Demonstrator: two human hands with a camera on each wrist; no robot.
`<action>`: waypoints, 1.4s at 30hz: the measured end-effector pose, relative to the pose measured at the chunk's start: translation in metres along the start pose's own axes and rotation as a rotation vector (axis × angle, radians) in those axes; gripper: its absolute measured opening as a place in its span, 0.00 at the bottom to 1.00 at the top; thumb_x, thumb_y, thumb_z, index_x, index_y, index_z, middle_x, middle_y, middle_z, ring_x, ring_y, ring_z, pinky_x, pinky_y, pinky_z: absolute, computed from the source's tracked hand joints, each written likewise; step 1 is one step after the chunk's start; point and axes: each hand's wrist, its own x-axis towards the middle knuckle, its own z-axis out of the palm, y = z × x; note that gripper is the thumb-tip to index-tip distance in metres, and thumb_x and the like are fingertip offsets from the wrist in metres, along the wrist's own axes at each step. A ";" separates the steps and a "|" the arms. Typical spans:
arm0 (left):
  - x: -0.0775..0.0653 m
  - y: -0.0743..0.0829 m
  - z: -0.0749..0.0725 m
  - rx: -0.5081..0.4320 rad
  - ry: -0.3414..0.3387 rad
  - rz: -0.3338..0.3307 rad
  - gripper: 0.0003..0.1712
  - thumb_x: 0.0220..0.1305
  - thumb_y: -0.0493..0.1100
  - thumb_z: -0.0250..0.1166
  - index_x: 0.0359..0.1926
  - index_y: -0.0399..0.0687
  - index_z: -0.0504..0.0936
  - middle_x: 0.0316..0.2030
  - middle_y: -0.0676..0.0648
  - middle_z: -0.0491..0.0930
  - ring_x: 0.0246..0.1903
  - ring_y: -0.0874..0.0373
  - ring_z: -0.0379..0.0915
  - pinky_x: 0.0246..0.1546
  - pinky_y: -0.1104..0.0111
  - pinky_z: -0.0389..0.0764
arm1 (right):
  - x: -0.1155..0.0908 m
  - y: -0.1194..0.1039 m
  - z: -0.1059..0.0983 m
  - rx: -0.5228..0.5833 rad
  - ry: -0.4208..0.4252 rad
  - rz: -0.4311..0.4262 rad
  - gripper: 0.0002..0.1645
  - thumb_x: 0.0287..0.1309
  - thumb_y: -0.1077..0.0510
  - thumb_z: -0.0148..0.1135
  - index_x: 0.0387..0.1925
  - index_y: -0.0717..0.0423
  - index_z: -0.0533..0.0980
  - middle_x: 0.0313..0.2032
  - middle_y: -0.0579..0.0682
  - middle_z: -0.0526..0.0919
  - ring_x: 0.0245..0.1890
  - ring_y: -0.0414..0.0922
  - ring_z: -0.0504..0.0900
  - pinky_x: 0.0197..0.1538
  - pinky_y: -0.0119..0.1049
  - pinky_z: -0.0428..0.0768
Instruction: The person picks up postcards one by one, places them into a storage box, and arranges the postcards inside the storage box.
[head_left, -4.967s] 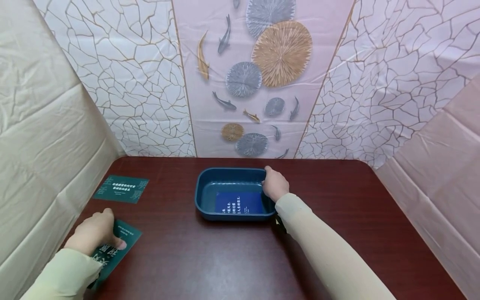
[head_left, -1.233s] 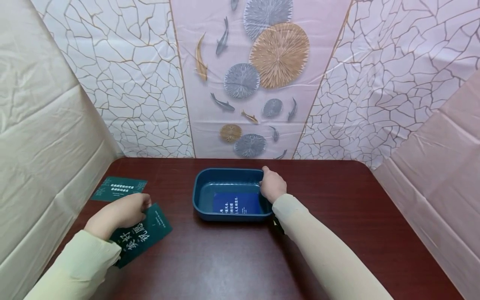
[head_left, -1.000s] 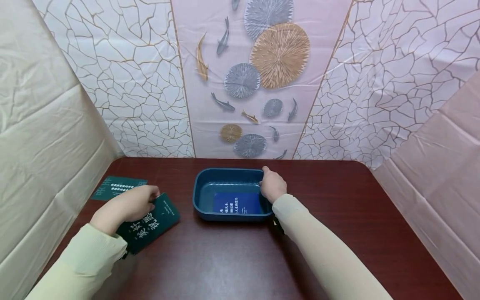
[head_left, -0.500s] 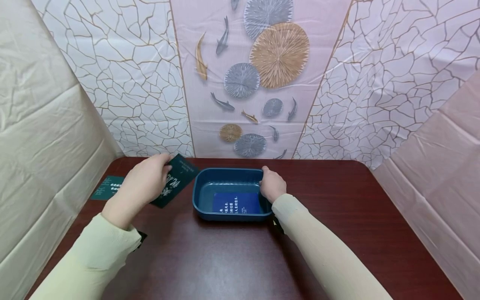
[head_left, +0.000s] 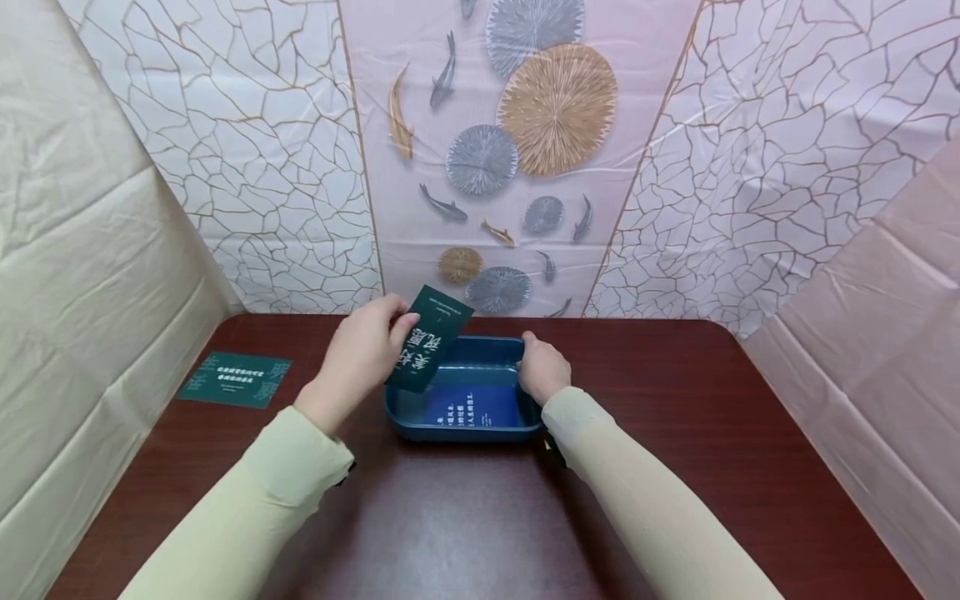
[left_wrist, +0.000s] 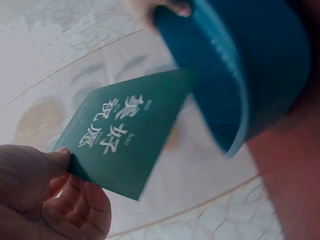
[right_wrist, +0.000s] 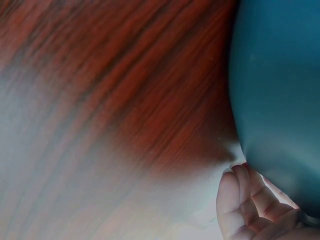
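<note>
My left hand (head_left: pixel 360 358) pinches a dark green card (head_left: pixel 437 333) with white characters between thumb and fingers. It holds the card tilted over the left side of a blue rectangular tub (head_left: pixel 465 435). The left wrist view shows thumb (left_wrist: pixel 59 162) and curled fingers at one edge of the green card (left_wrist: pixel 117 132). At the tub's right end, my right hand (head_left: pixel 545 372) grips the rim. Its fingers (right_wrist: pixel 232 200) lie against the outer wall in the right wrist view. A dark blue card (head_left: pixel 487 406) with white writing lies inside the tub.
Another green card (head_left: pixel 235 379) lies flat at the back left of the reddish-brown table (head_left: pixel 465 517). A patterned cloth (head_left: pixel 300 167) hangs along the table's back edge, and plain pale cloths flank both sides.
My left hand has lifted the green card from the table's left side and carried it right, to above the tub. The right hand and tub stay put.
</note>
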 end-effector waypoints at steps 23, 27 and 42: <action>0.014 -0.008 0.070 0.045 -0.175 -0.058 0.11 0.71 0.48 0.57 0.43 0.45 0.77 0.32 0.47 0.79 0.29 0.53 0.74 0.33 0.59 0.77 | -0.001 -0.002 -0.003 0.017 -0.016 0.016 0.33 0.65 0.56 0.60 0.69 0.50 0.63 0.51 0.56 0.81 0.39 0.51 0.81 0.44 0.52 0.80; 0.013 -0.008 0.074 0.061 -0.202 -0.084 0.14 0.70 0.46 0.58 0.49 0.42 0.77 0.41 0.44 0.81 0.35 0.52 0.77 0.41 0.56 0.79 | -0.001 0.000 -0.003 0.016 -0.011 0.015 0.33 0.65 0.55 0.60 0.69 0.50 0.63 0.51 0.56 0.80 0.39 0.50 0.81 0.44 0.52 0.80; 0.005 -0.011 0.082 0.141 -0.329 -0.115 0.22 0.65 0.45 0.64 0.58 0.44 0.72 0.48 0.44 0.78 0.43 0.53 0.76 0.47 0.55 0.78 | -0.003 -0.002 -0.004 0.018 -0.014 0.011 0.34 0.66 0.56 0.59 0.70 0.50 0.61 0.53 0.56 0.80 0.39 0.50 0.81 0.43 0.51 0.80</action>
